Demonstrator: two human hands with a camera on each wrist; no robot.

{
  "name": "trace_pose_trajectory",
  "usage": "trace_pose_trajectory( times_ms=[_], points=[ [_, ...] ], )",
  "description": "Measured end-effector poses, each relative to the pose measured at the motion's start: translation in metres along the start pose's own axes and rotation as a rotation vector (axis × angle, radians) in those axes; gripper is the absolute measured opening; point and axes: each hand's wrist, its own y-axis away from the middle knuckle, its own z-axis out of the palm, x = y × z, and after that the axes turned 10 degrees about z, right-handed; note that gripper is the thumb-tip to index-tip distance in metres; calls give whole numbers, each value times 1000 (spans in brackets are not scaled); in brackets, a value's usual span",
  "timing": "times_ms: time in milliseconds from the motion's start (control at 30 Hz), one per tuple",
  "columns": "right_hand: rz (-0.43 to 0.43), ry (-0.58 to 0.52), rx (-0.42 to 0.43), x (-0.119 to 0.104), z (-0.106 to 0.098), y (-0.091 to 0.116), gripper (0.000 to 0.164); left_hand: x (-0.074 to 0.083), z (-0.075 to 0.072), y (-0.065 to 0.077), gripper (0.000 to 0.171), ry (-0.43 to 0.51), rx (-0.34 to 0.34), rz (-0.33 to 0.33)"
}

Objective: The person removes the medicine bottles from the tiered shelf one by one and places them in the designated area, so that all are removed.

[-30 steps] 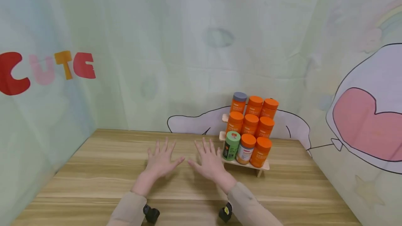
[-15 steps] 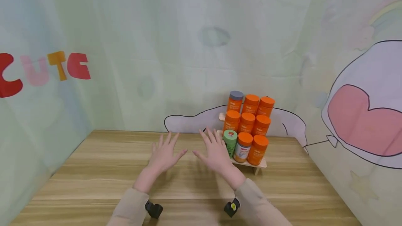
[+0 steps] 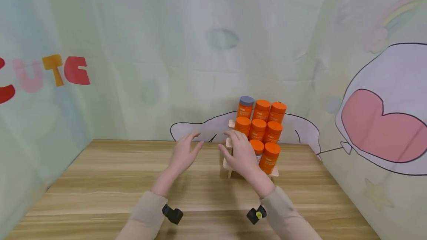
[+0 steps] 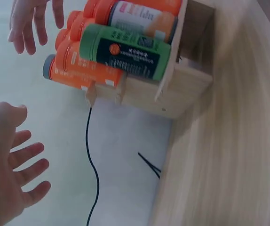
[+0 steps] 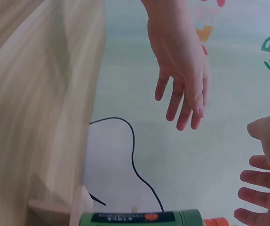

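My left hand [image 3: 183, 154] hovers above the table with its fingers relaxed and slightly bent, holding nothing. To the right, my right hand [image 3: 242, 153] is raised in front of the stepped wooden rack [image 3: 274, 172], fingers loosely bent, nothing in them. From the head it covers the green bottle [image 4: 125, 52], which shows in the left wrist view. Beside that bottle on the lowest step stand a white-labelled bottle [image 4: 142, 21] with an orange cap and an orange bottle [image 3: 269, 158]. A grey-capped orange bottle [image 3: 245, 107] is on the top step.
Several more orange bottles [image 3: 257, 130] fill the middle and top steps. The rack stands on the right half of the wood-grain table [image 3: 110, 180], near its back edge. A printed curtain [image 3: 140, 66] hangs behind and at both sides.
Both hands have risen off the table and moved forward, the right one rightward across the rack's front. Their spread fingers have relaxed and bent. The head view has turned slightly right.
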Motion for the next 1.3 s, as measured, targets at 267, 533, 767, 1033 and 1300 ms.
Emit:
trace_pose_trajectory(
  times_ms=[267, 533, 767, 1033, 1300],
  points=[
    [34, -33, 104, 24, -21, -4, 37, 26, 17, -24, 31, 241, 96, 76],
    [16, -94, 291, 63, -37, 0, 24, 41, 40, -36, 29, 359, 86, 119],
    [29, -157, 448, 102, -44, 10, 20, 38, 55, -44, 28, 442, 100, 83],
    [213, -248, 432, 138, -42, 32, 20, 28, 69, -44, 28, 482, 118, 40],
    [416, -261, 370, 165, -29, 54, 19, 23, 81, -49, 30, 478, 105, -30]
  ],
)
